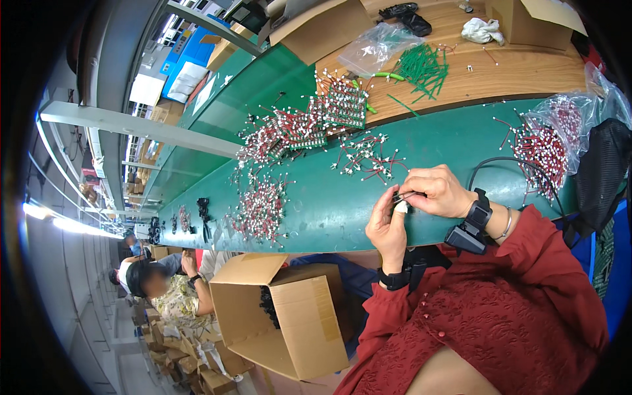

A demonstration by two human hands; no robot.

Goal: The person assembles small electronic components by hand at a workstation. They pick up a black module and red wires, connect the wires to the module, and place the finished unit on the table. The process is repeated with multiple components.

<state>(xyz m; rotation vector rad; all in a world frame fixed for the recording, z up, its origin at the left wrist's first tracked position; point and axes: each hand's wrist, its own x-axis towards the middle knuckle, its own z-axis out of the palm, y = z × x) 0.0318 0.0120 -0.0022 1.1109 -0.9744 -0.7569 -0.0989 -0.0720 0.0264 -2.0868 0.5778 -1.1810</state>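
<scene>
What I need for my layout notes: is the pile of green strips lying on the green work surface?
No, the pile of green strips lies on the wooden surface, beyond the green work surface.

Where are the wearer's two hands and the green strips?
Left hand (387, 234), head view, middle of the hand.
Right hand (442, 192), head view, back of the hand.
Green strips (423, 70), head view, middle of the pile.

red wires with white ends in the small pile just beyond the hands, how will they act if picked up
The red wires probably flop, as they look thin and several curve. Lifting one may drag others, since they overlap. They're likely light, being so slender.
</scene>
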